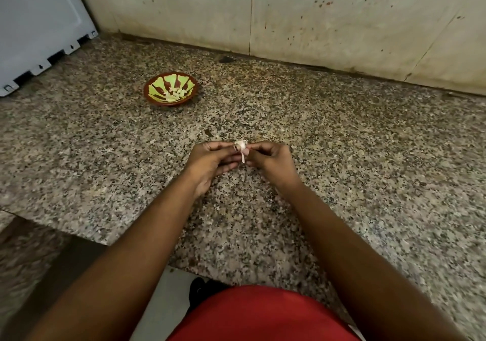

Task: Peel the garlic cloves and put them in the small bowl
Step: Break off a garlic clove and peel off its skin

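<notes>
Head view: a garlic clove [240, 145] is pinched between both hands above the counter [342, 156], near and right of the bowl [170, 88]. The left hand [210, 160] is curled, fingertips closed on the clove's left side. The right hand [268, 160] is curled too, thumb and forefinger closed on the right side. A strip of skin [243, 157] is seen hanging below the clove. Peeled cloves [175, 94] are held in the bowl.
</notes>
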